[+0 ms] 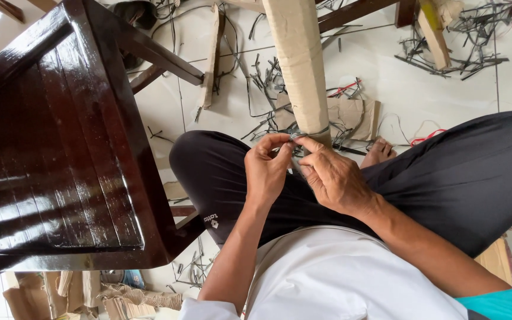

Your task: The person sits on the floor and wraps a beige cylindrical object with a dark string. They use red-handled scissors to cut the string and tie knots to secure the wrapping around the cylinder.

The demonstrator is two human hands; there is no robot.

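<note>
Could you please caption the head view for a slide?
Both hands pinch a strap around a cardboard-wrapped post.

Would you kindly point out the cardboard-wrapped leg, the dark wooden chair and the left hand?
cardboard-wrapped leg (pixel 297 59), head view, middle of wrapping.
dark wooden chair (pixel 60 148), head view, seat slats.
left hand (pixel 268 169), head view, back of hand.

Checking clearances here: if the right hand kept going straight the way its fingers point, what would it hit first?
The right hand points toward the left hand, so it would meet those fingertips and the thin strap pinched between them at the cardboard-wrapped leg. Depth is unclear, so this is a best guess.
</note>
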